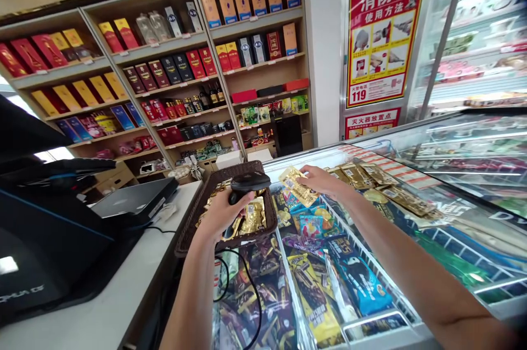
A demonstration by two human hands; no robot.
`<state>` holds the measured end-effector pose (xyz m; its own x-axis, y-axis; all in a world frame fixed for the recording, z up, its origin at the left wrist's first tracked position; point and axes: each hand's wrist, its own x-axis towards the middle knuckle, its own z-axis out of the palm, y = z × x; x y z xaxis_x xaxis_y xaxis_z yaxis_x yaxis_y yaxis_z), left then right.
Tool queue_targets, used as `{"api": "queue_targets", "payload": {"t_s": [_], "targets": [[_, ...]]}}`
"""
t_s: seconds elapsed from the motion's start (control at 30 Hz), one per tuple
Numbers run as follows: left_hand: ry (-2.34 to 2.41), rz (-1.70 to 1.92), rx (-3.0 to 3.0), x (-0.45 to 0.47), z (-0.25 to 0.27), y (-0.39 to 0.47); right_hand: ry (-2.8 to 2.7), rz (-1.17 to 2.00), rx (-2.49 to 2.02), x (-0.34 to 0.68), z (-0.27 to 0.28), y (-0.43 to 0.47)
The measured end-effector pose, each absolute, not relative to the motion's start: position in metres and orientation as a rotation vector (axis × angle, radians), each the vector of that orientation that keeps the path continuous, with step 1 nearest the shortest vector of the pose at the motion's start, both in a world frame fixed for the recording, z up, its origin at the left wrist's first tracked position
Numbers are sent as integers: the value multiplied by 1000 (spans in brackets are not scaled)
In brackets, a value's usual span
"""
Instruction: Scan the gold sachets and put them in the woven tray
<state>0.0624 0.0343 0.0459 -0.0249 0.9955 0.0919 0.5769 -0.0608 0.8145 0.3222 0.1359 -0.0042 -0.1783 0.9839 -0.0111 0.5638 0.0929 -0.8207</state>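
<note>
My left hand (224, 210) is wrapped round the handle of a black barcode scanner (250, 180), whose cable hangs down over the freezer. Below the scanner, a brown woven basket (269, 218) holds several gold foil packets (254, 215). Between the fingers of my right hand (319, 180) is a gold packet (298, 186), held to the right of the scanner and apart from it. More gold packets (407, 200) lie in rows on the freezer's glass to the right of my right forearm.
Under me is a chest freezer with wrapped ice creams (315, 295) in white wire baskets (389, 320). At left, a counter (102, 284) carries a dark checkout machine (37, 240) and a grey device (132, 202). Shelves (181, 84) of boxed goods line the back wall.
</note>
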Motion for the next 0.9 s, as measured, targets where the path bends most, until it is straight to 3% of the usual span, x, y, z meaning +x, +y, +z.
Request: {"api": "queue_targets", "payload": {"t_s": [0.9], "targets": [[1582,848,1808,69,42,36,-1801,940,-1548,317,-14,141]]}}
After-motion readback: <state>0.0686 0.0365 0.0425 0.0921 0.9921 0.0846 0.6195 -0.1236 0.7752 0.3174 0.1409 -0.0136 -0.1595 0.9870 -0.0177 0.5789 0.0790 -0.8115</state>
